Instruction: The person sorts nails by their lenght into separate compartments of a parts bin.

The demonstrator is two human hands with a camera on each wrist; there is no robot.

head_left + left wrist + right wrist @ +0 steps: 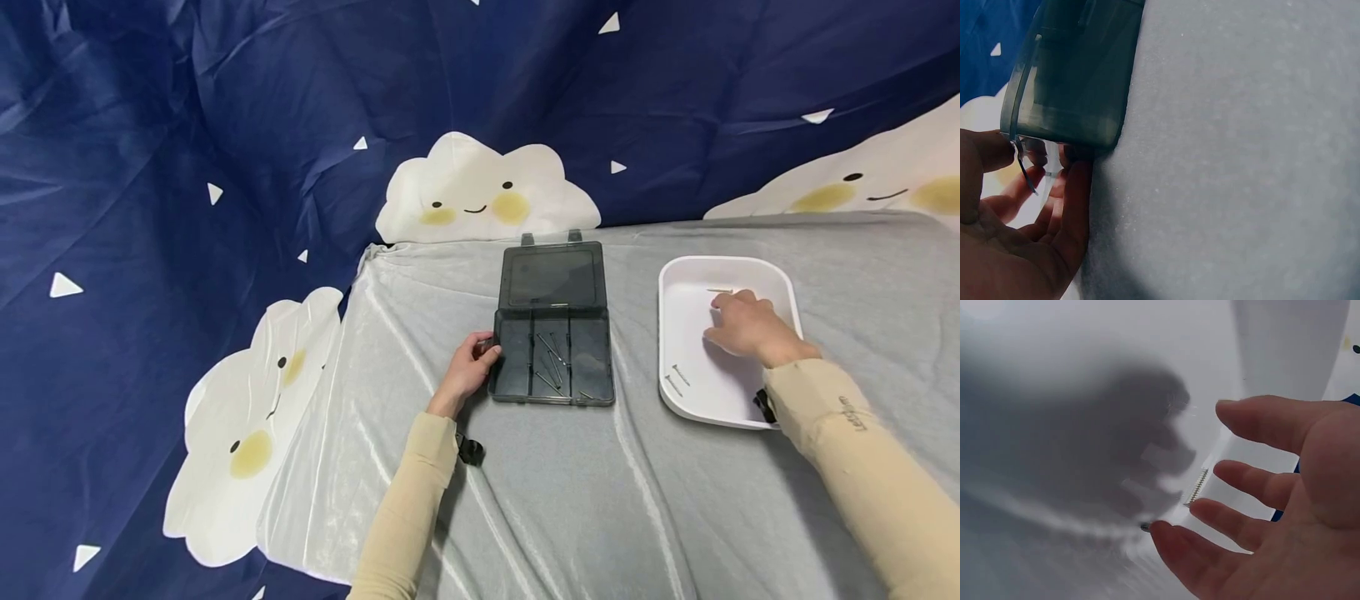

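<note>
A dark translucent compartment box (513, 358) lies with its lid (552, 275) folded open to the back. My left hand (470, 367) grips its left edge, thumb at the rim and fingers curled against the outer wall, closer up in the left wrist view. Several long screws (551, 354) lie in the middle compartment, and a short one (587, 395) is in the right one. My right hand (750, 327) reaches into a white tray (705, 350), fingers spread and holding nothing. Just past its fingertips in the right wrist view is a threaded screw (1197, 487), beside a dark screw head (1145, 527).
Two more screws (678, 380) lie at the tray's front left. Box and tray stand on a grey cloth (555, 492), with a gap between them. Behind hangs a dark blue curtain (300, 100) with cloud faces.
</note>
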